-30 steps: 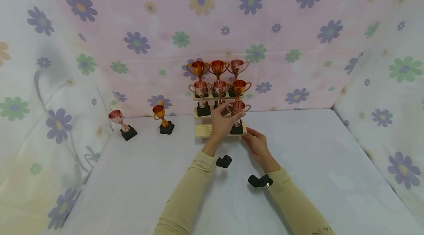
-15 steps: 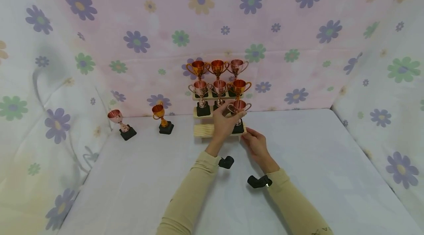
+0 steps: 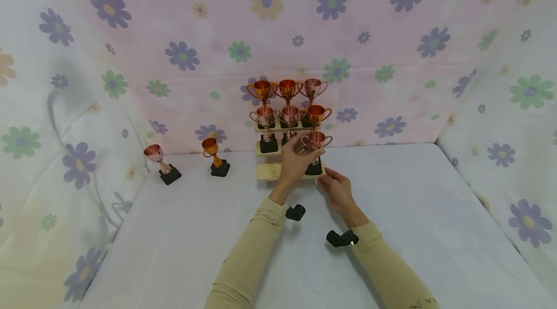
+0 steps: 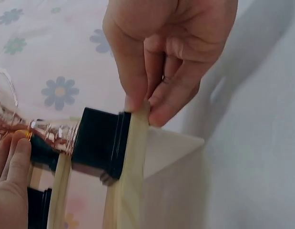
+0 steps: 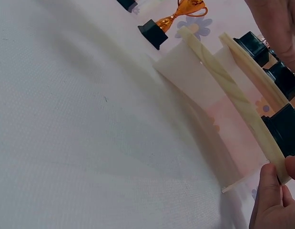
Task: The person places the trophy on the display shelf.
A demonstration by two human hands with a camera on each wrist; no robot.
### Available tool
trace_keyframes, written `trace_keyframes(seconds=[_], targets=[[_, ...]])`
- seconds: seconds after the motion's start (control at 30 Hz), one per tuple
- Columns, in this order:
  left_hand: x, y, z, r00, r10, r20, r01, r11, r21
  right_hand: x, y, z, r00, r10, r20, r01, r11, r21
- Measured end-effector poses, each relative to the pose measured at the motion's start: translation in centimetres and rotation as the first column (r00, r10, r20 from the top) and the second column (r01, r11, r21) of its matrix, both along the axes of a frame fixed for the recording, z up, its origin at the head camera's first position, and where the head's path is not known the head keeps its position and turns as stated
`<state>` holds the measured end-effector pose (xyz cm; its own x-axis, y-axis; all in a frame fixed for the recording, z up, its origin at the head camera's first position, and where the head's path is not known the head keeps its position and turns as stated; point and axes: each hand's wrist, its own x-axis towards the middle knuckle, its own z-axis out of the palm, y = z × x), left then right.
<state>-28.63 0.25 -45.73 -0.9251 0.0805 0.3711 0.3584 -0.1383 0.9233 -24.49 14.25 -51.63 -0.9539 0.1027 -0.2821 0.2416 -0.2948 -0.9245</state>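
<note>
Left hand [image 3: 296,161] curls around the rose-copper trophy [image 3: 316,140] on the stepped wooden stand [image 3: 271,172], right hand [image 3: 337,188] pinches its lowest step's edge; a nudge risks toppling neighbouring trophies.

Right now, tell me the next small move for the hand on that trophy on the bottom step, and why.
Probably let go gently. The copper trophy stands upright, its black base on the wooden stand's lowest step, beside the right end. The left hand holds its cup, while the right hand pinches that step's right end, steadying it.
</note>
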Motion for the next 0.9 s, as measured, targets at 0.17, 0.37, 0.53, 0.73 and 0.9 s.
trace_keyframes(seconds=[0.17,0.37,0.53,0.73,0.9], targets=[[0.7,-2.3,-0.6,0.999,-0.034,0.005,0.034,0.999,-0.016,0.0,-0.1,-0.1,1.0,0.005,-0.019,-0.005,1.0,0.012],[1.9,-7.1,-1.2,1.0,-0.025,0.017,0.027,0.988,-0.15,-0.1,0.0,-0.1,1.0,0.006,-0.01,-0.006,1.0,0.01],[3.8,-12.1,0.1,0.996,-0.018,0.089,0.042,0.959,-0.28,-0.2,0.0,0.0,1.0,0.005,0.005,-0.005,1.0,0.015],[4.8,-17.0,-0.1,0.982,0.124,0.142,-0.057,0.913,-0.405,-0.4,-0.1,-0.2,1.0,-0.005,0.002,0.005,1.0,0.017],[5.1,-20.2,-1.1,0.954,0.217,0.206,-0.126,0.916,-0.38,-0.3,-0.1,-0.2,1.0,0.0,0.006,0.0,1.0,0.012]])
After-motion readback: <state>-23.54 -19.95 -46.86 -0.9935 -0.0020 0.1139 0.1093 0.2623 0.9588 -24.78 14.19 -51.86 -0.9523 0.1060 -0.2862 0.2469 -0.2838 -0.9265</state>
